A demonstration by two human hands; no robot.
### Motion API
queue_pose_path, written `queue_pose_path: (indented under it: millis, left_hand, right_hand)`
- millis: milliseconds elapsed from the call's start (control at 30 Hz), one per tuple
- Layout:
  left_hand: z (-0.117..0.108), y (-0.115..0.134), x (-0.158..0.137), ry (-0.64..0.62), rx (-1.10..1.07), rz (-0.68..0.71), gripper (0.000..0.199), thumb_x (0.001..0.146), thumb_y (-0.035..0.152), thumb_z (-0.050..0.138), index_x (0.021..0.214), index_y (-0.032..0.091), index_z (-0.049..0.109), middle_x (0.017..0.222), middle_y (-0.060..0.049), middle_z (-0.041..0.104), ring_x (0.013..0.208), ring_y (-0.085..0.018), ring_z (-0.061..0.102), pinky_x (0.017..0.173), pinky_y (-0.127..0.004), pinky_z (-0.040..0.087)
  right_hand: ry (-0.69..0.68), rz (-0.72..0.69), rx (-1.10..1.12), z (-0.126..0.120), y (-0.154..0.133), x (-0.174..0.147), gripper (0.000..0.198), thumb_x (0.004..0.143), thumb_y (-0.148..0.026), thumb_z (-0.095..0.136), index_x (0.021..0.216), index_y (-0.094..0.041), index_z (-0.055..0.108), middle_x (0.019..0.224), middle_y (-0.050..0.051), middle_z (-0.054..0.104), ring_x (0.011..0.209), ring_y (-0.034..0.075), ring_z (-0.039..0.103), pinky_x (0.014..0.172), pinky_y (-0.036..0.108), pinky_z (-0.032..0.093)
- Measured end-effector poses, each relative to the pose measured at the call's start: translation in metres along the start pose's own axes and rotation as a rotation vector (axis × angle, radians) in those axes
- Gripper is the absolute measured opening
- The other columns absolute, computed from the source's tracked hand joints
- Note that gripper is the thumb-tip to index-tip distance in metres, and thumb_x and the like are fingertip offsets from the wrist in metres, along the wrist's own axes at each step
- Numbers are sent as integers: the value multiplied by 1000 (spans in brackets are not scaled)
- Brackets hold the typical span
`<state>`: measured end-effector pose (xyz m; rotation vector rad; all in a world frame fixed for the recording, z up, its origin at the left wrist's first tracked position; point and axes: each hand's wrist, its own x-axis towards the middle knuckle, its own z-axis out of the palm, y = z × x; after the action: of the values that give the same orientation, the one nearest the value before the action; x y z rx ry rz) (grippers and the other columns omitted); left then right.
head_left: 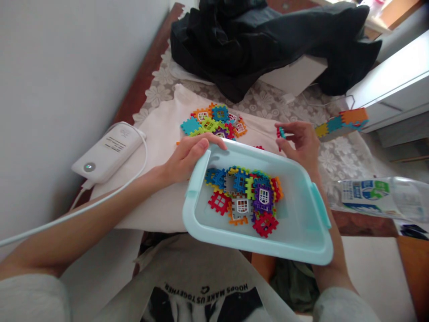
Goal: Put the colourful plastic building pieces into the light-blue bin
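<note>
My left hand (189, 154) grips the far left corner of a light blue plastic bin (301, 223), which is tilted toward me. Inside the bin lies a heap of colourful interlocking building tiles (239, 188), some with white window inserts. Past the bin's far right side, my right hand (301, 141) pinches a few small tiles (280, 133), red and teal, between thumb and fingers. Beyond the bin, a second pile of tiles (209, 123) rests on a pale cloth (161, 134); the bin's rim and my left hand hide part of it.
A white power bank (109, 150) with a cable lies at the left by the wall. To the right are joined blocks (345, 123) and a clear plastic bottle (385, 197). A black garment (268, 40) covers the table's far side, over a white box (296, 76).
</note>
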<state>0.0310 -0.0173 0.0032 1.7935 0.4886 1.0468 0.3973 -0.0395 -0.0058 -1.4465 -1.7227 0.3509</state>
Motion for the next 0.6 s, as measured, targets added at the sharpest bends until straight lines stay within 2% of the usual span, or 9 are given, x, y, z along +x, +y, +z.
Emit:
queue_pose_path:
  millis: [100, 167, 233, 267, 333, 400, 433, 500, 600]
  left_hand:
    - [-1, 0, 1, -7, 27, 16, 63, 119, 71, 44, 109, 19, 78, 64, -2, 63, 52, -15, 48, 50, -30, 36]
    - [-2, 0, 1, -14, 32, 29, 62, 120, 69, 44, 110, 19, 79, 64, -2, 63, 51, -15, 48, 50, -30, 36]
    - [-2, -1, 0, -13, 32, 35, 62, 120, 68, 44, 110, 19, 79, 66, -2, 65, 52, -15, 48, 50, -30, 37]
    - [-2, -2, 0, -10, 32, 35, 62, 120, 68, 44, 110, 19, 79, 67, -2, 66, 52, -15, 49, 51, -30, 38]
    - [-2, -3, -1, -7, 29, 22, 62, 120, 69, 44, 111, 19, 79, 68, -3, 67, 54, -16, 51, 52, -30, 40]
    - [-2, -3, -1, -10, 14, 7, 62, 120, 70, 43, 112, 19, 79, 69, -3, 68, 54, -16, 52, 51, -30, 40]
    - [-1, -4, -2, -12, 4, 4, 62, 120, 70, 43, 112, 19, 79, 69, -3, 67, 54, -16, 52, 51, -30, 40]
    - [-1, -3, -2, -13, -9, 7, 61, 120, 69, 43, 111, 20, 78, 67, -2, 66, 53, -16, 52, 50, -30, 40]
    - [-1, -2, -1, -13, -11, 5, 62, 120, 69, 43, 109, 20, 78, 66, -2, 65, 53, -16, 52, 49, -30, 39]
  right_hand:
    - [130, 32, 137, -4, -6, -1, 58, 107, -78, 50, 146, -34, 53, 147, 18, 79, 126, 37, 81, 95, 55, 70]
    - [127, 49, 127, -12, -10, -4, 72, 107, -89, 28, 153, -39, 51, 156, 19, 74, 132, 40, 79, 100, 59, 68]
    - [97, 40, 136, -22, -13, -8, 84, 100, -98, 17, 152, -43, 54, 155, 19, 74, 127, 42, 79, 99, 62, 68]
    - [63, 22, 171, -26, -15, -10, 89, 96, -103, 15, 145, -43, 58, 147, 18, 78, 120, 42, 80, 96, 63, 68]
    - [-54, -34, 309, -32, -20, -14, 97, 84, -115, 16, 115, -39, 66, 118, 17, 84, 100, 42, 81, 85, 65, 69]
    - [-143, -66, 398, -34, -28, -17, 97, 77, -121, 17, 86, -35, 61, 91, 15, 81, 86, 41, 80, 84, 67, 69]
    - [-146, -68, 410, -34, -33, -17, 95, 79, -120, 20, 78, -34, 59, 85, 13, 79, 85, 40, 80, 88, 67, 70]
    - [-74, -52, 361, -35, -42, -15, 83, 95, -108, 35, 77, -33, 66, 87, 11, 81, 91, 38, 82, 100, 65, 68]
    - [-70, 7, 54, -37, -43, -10, 53, 110, -78, 60, 98, -31, 83, 103, 9, 84, 100, 34, 81, 103, 57, 67]
